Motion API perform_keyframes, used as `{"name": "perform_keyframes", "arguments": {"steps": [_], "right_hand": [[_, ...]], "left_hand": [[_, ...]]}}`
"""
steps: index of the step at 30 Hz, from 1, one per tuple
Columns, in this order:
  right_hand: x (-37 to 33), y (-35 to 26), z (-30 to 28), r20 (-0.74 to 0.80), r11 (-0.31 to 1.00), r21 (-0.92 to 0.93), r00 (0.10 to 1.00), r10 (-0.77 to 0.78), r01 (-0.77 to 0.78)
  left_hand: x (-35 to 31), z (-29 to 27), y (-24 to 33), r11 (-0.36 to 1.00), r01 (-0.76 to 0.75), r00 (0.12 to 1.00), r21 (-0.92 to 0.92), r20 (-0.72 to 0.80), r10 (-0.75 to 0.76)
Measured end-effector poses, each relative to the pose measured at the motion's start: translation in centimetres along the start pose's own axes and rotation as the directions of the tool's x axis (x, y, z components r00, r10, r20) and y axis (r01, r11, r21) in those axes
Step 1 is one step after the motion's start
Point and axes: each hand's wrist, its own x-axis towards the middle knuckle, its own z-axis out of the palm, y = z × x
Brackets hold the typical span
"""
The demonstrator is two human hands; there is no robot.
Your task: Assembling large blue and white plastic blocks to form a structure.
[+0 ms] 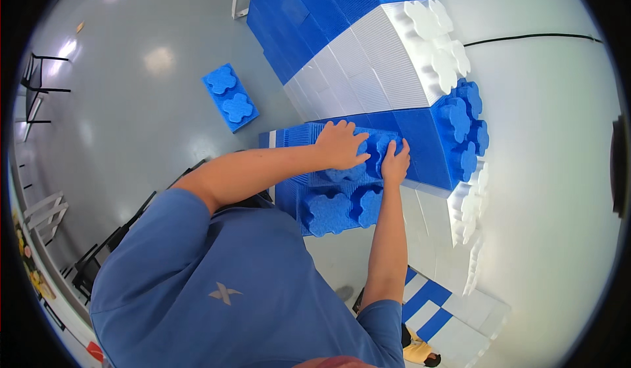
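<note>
Pressing down on a big blue foam block (335,197), the person is at the seating step of building a wall of oversized interlocking blocks. The left hand (340,146) lies flat and spread over the block's far studs, fingers splayed and gripping nothing. The right hand (395,163) rests just beside it, to the right, fingers draped loosely over a stud; it is open too, pushing rather than clutching. The block sits on top of the wall's near end, touching the taller blue and white wall (394,72) that rises beyond it and runs off to the far right. Two of the block's studs on the near side are uncovered. A loose blue block (230,97) lies on the grey floor (131,105), well apart to the far left.

Judging from how the hands lie, the block seems placed but perhaps not fully bedded. The next move likely calls for even downward pressure from both palms, then a check that its edges sit flush with the neighbouring blue course.
</note>
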Motion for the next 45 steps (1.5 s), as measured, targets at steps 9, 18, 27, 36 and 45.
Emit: {"name": "perform_keyframes", "arguments": {"steps": [9,18,27,36,45], "right_hand": [[0.0,1.2,1.1,-0.096,1.0,0.007,0.995,0.009,-0.008],[0.1,1.7,1.9,-0.208,0.94,-0.146,0.919,-0.334,0.308],[0.4,1.0,2.1,-0.226,0.953,-0.06,0.926,-0.302,0.296],[0.6,1.4,2.1,-0.232,0.962,-0.015,0.935,-0.269,0.273],[0.5,1.2,1.7,-0.15,0.971,-0.058,0.959,-0.24,0.233]], "left_hand": [[0.0,1.7,-0.3,0.991,-0.122,0.982,0.062,-0.14,0.13],[1.5,1.5,1.0,0.983,-0.112,0.99,0.145,-0.066,0.122],[1.8,1.8,-0.1,0.98,-0.169,0.964,0.104,-0.189,0.187],[2.2,0.7,0.1,0.97,-0.192,0.906,-0.147,-0.406,0.118],[0.3,1.6,-3.5,0.819,0.196,0.892,-0.539,-0.249,-0.377]]}}
